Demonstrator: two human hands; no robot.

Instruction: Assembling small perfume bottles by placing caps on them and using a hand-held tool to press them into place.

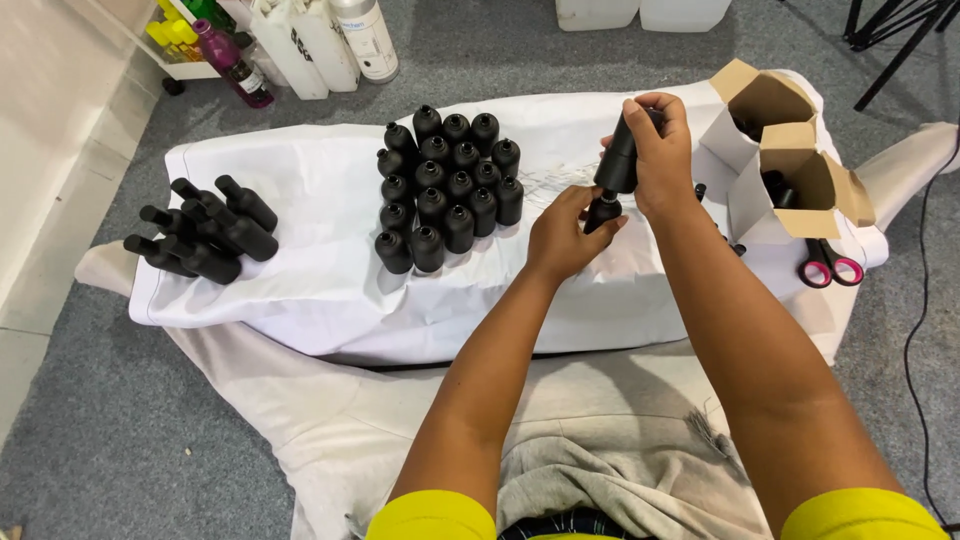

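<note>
My right hand [660, 150] grips a black bottle [618, 160], held tilted with its neck pointing down toward me. My left hand [565, 230] pinches a small black cap [600, 212] at the bottle's neck. Both hands hover over a white sheet [320, 270] spread on the floor. To the left of my hands stands a tight cluster of several upright black bottles [447, 190]. Farther left, several more black bottles [205, 230] lie on their sides in a heap.
Two open cardboard boxes [790, 170] with black parts inside sit at the right. Pink-handled scissors [828, 268] lie beside them. White jugs and coloured bottles [300, 40] stand at the back left by a wall. A black cable [915, 330] runs along the right on grey carpet.
</note>
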